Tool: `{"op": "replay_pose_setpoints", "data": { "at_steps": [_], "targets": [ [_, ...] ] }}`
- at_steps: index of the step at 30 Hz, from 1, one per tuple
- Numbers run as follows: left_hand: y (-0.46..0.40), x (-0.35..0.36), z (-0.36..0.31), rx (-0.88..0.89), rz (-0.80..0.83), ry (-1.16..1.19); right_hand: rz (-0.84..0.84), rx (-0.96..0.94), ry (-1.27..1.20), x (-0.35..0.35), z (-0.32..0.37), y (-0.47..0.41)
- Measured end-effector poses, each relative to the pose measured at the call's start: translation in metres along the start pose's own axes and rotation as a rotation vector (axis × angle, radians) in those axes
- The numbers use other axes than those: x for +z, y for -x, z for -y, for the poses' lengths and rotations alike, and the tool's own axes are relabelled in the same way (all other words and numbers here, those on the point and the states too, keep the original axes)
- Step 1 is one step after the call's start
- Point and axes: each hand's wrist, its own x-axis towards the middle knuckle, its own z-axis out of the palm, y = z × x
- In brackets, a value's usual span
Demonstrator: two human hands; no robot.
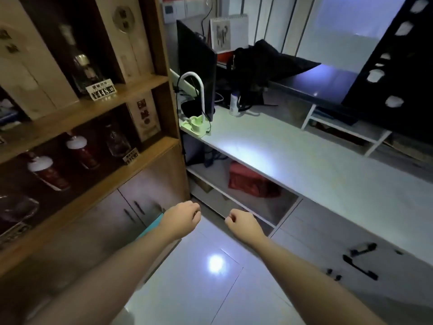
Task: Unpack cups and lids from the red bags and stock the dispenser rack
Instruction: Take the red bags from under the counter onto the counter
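A wooden display cabinet (98,118) fills the left of the frame, its glossy shelves holding glass bottles and a white price card (101,92), as a person reaches both bare arms out over pale, shiny floor tiles (210,277) at lower centre. The left hand (181,219) and the right hand (241,222) sit just beside each other, fingers loosely curled and holding nothing. Judging by the reach, the job is at its opening step: fetching a red bag (250,181), a soft, crumpled bundle lying on the open lower shelf under the smooth white counter (304,160), centre frame, well ahead of the hands. The next move looks to call for bending lower, reaching into that shelf and gripping the bag's limp fabric with both hands. No cups or lids are visible. At upper right stands a tall black panel (396,66) pierced with round openings showing white inside, possibly the dispenser rack, though that cannot be confirmed
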Motion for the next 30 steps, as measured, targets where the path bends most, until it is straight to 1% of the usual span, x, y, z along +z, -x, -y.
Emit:
{"op": "replay_pose_setpoints", "data": {
  "at_steps": [3, 6, 9, 13, 16, 19, 26, 30],
  "targets": [
    [-0.019, 0.002, 0.036, -0.001, 0.02, 0.02, 0.004, 0.025, -0.017, 0.025, 0.014, -0.026],
    [-0.047, 0.011, 0.061, -0.001, 0.036, 0.073, 0.013, 0.035, 0.013, 0.043, 0.015, -0.057],
    [-0.08, 0.028, 0.079, -0.028, 0.048, 0.126, 0.005, 0.065, -0.009, 0.054, 0.009, -0.095],
    [-0.14, 0.054, 0.104, -0.049, 0.045, 0.121, -0.056, 0.095, -0.061, 0.068, -0.004, -0.164],
    [-0.178, 0.071, 0.115, -0.071, 0.01, 0.173, -0.126, 0.109, -0.086, 0.077, -0.013, -0.205],
    [-0.23, 0.099, 0.127, -0.045, -0.01, 0.235, -0.198, 0.175, -0.137, 0.094, -0.032, -0.256],
    [-0.332, 0.187, 0.143, 0.145, -0.046, 0.314, -0.465, 0.304, -0.256, 0.145, -0.094, -0.354],
    [-0.394, 0.248, 0.15, 0.235, -0.095, 0.335, -0.595, 0.354, -0.195, 0.173, -0.141, -0.407]
  ]
}}
